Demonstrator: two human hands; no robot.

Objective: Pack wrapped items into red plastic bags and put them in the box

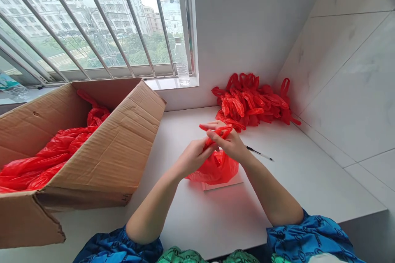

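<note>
Over the middle of the white counter [216, 230], just above a pale flat card [225, 184]: left hand [193, 157] and right hand [231, 144], both on one red plastic bag [217, 169]. Left grip closed tight round the gathered neck, probably to keep the slippery film bunched rather than springing open. Right grip also clamped, with the bag handles [217, 131] stretched as a flat strip across the fingers and the forefinger stuck out straight like a peg for the strip; looks taut. Bag body puffed and crumpled, sagging onto the card, so weight on the counter, not on the hands. Thin glossy film, sharp creases, a bit see-through at the edges. Near the right wrist, a thin pen [259, 153], lying flat, apart from the bag. Back in the corner against the tiled wall [354, 70], a heap of bundled red bags [253, 102]: compact knots, loops poking up, clear of the working spot. To the left, an open cardboard box [108, 148], corrugated, flaps splayed outward, mouth wide, front corner torn; loose red bags [46, 160] lying slack and unbundled inside. Clear plastic water bottle [181, 61] upright on the windowsill, just beside the window bars [101, 28]. Blue patterned sleeves [308, 234] gathered at the elbows, forearms bare.
</note>
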